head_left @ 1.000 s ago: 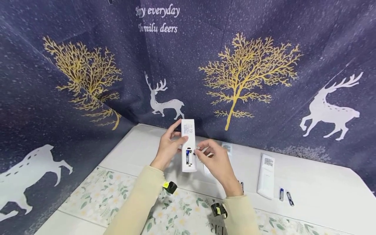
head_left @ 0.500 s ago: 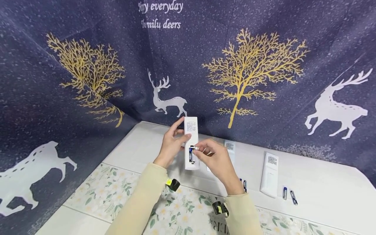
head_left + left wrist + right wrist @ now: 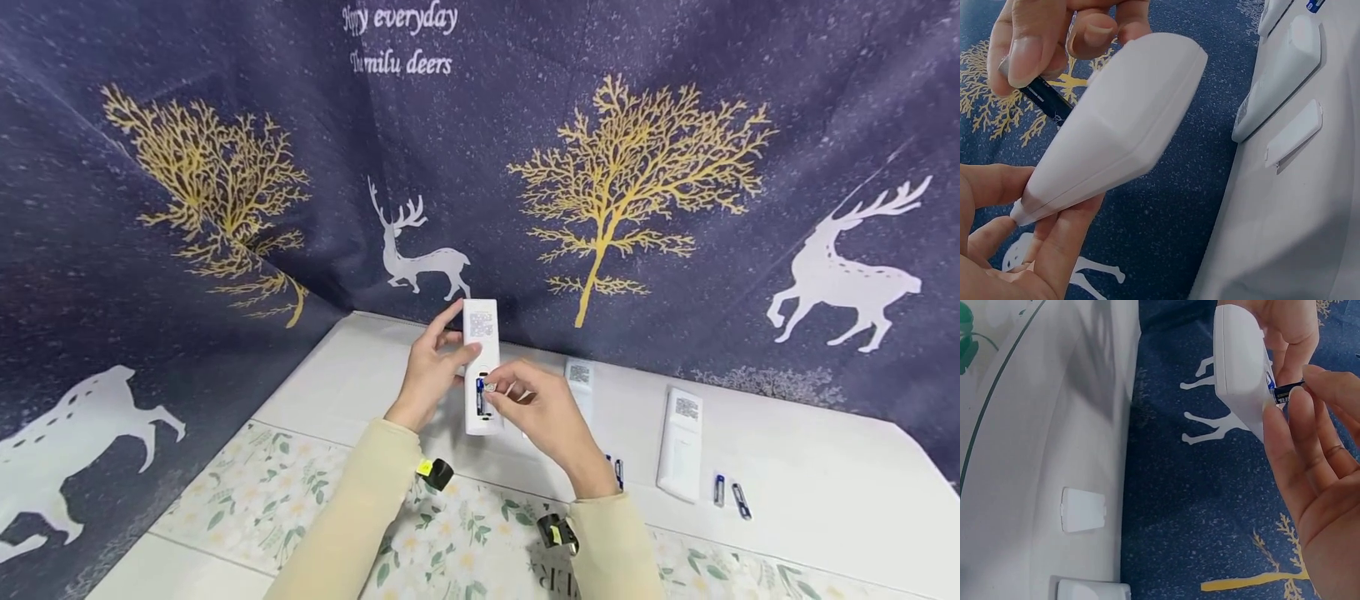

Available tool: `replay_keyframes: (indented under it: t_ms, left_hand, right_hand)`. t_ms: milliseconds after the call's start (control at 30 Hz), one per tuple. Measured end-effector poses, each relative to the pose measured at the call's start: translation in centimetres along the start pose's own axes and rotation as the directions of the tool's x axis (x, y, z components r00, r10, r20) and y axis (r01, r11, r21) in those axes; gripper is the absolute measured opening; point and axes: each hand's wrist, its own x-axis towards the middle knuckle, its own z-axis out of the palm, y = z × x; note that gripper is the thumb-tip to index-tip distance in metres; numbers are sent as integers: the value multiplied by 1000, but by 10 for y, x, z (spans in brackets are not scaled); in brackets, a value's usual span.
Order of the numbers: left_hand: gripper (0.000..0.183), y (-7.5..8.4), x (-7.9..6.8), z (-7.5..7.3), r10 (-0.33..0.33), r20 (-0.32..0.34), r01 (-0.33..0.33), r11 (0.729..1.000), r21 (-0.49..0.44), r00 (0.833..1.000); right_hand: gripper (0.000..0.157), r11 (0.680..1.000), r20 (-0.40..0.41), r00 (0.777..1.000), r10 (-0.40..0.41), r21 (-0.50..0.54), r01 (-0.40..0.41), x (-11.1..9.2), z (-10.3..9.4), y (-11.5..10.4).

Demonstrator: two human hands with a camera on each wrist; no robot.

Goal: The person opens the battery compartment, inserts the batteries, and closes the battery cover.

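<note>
The left hand [image 3: 426, 379] is gripping a white remote [image 3: 486, 360] by its upper part, thumb lying across the back and the other fingers bending around the side and behind. The remote is standing nearly upright above the table [image 3: 315, 375], its back facing the person and its battery slot showing uncovered. The right hand [image 3: 542, 408] is pinching a battery [image 3: 1288, 392] between thumb and fingertips, the battery sticking out from the slot at an angle; how far its inner end is reaching in cannot be told.

Counting the things, three remotes are showing: the one in the left hand, a second remote [image 3: 580, 372] lying partly hidden behind the right hand, and a third remote [image 3: 680, 442] lying farther right. Six batteries are showing: the pinched one, one battery [image 3: 480, 402] sitting in the slot, two batteries [image 3: 618, 473] lying near the right wrist, one partly hidden, and two batteries [image 3: 719, 490] lying just beside the third remote. One white cover [image 3: 1294, 134] is lying on the table near the second remote.
</note>
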Motion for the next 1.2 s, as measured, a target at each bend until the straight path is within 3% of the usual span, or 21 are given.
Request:
replay_keyframes:
  t_ms: [300,700,933,1200]
  left_hand:
    - [73,3,4,-1,14,-2,-15,1000,-10,1000]
    - [74,2,-1,-4,-9,-16,9,1000,7,1000]
    - [74,2,-2,-5,-7,-18,7,1000,5,1000]
    - [74,2,-2,-4,-24,-17,24,1000,0,1000]
  right_hand:
    - [19,1000,43,999,-16,-11,17,5,-1,1]
    - [16,999,198,980,30,6,-32,-1,-1,4]
    - [13,998,216,974,66,1,-67,-2,-2,2]
    - [15,999,204,979,25,-52,-15,-1,-2,7]
